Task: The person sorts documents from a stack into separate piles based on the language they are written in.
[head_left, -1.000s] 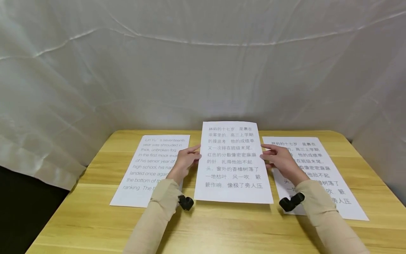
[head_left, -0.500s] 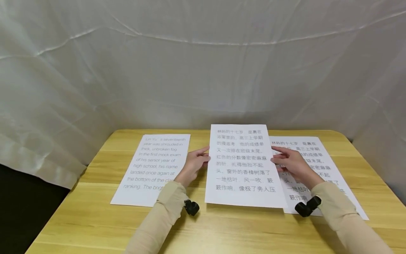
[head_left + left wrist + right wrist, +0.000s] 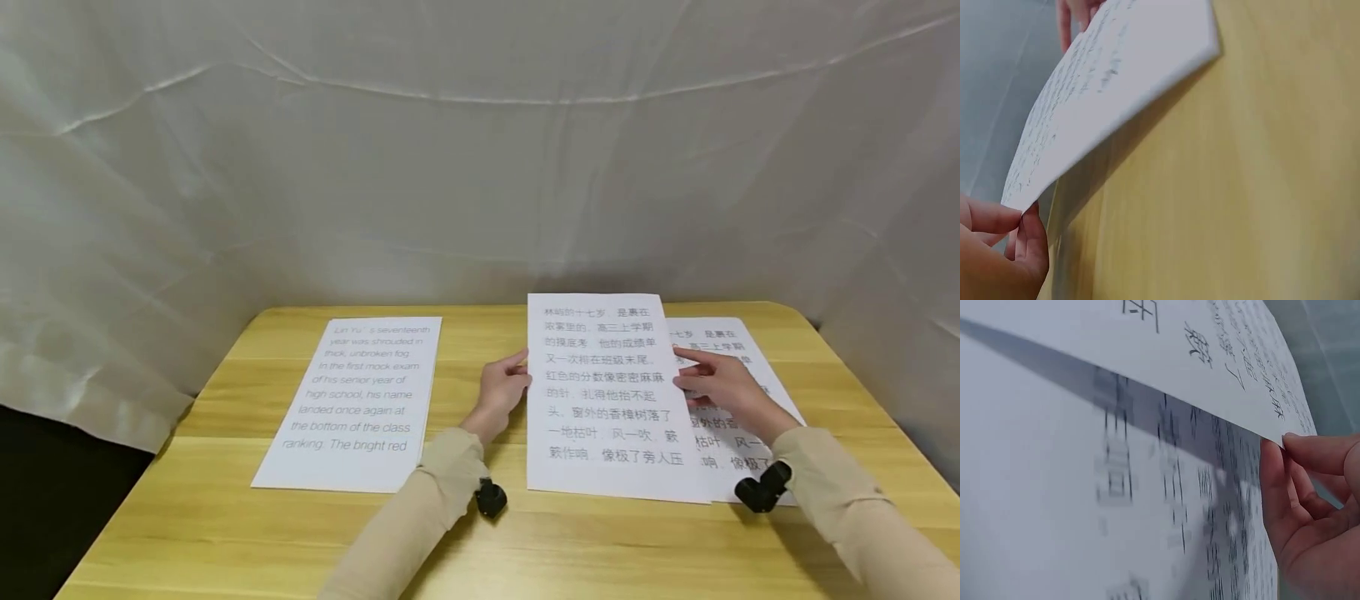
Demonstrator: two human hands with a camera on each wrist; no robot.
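Between both hands a printed sheet of paper with Chinese text is held up, tilted above the table. My left hand pinches its left edge between thumb and fingers, as the left wrist view shows at the paper's side. On the opposite edge my right hand pinches the sheet in the same way, thumb on top. Under and beyond that edge lies a second Chinese-text sheet, partly covered by the held one. The right wrist view shows the held sheet's shadow falling on this lower paper.
A sheet with English text lies at the left of the wooden table; a second edge shows along its right side. A pale cloth hangs behind the table. Small black devices sit on both wrists.
Both hands have carried the held sheet to the right, so it now overlaps more of the right-hand paper. The English sheet has come fully out from behind the left arm.
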